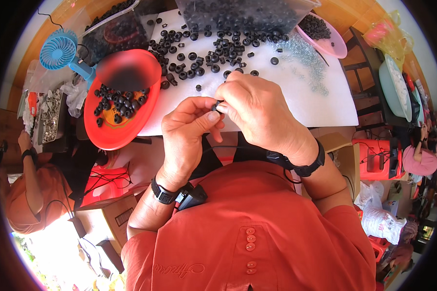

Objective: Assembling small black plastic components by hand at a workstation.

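At the six-o'clock edge of the white tabletop [323, 110], one small black part [218, 107] was pinched between closed fingertips of left hand [183, 130] and right hand [258, 110], loose black pieces [215, 68] at twelve seemingly being left, those in the red dish [110, 140] at nine possibly finished.

Before us lies the tabletop [330, 109], our left hand [184, 128] and right hand [257, 106] over its near edge, one small part [218, 106] between their fingertips. Beyond them, knob-like parts [215, 68] lie scattered across the middle and back to a plastic bin [296, 14]. To their right spread beads [306, 60]; past these, at the far right corner, a bowl [341, 47] holds smaller pieces [315, 26]. At our left, a dish [102, 139] holds more knob-like parts, with a fan [58, 49] behind and left of it. Farther right, off the tabletop, we have a basin [398, 89].
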A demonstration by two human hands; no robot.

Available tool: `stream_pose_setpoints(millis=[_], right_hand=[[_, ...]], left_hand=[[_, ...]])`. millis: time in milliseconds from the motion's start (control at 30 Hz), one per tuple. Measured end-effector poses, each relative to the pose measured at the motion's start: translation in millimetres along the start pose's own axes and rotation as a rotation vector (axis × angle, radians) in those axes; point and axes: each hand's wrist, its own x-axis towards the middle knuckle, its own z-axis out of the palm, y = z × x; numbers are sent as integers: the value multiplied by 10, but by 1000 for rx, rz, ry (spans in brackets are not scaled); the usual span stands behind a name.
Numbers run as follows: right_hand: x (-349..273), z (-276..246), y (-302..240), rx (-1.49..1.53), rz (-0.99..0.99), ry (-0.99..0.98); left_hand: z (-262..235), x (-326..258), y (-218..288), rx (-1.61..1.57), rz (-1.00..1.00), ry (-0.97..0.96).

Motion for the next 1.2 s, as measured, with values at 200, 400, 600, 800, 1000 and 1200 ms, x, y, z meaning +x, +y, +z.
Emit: stream_pose_setpoints(millis=[200, 400, 600, 800, 1000, 1200], right_hand=[[-71, 83, 54, 197, 114, 31], [-172, 130, 38, 289, 152, 66], [-177, 126, 16, 240, 123, 93], [-158, 73, -8, 80, 56, 66], [-114, 87, -67, -191, -76, 63], [-141, 101, -25, 71, 71, 56]], left_hand=[[36, -6, 26, 59, -23, 27], [11, -15, 14, 33, -21, 12], [20, -26, 31, 31, -35, 28], [34, -30, 39, 25, -53, 36], [11, -33, 9, 52, -36, 31], [44, -73, -14, 89, -25, 60]])
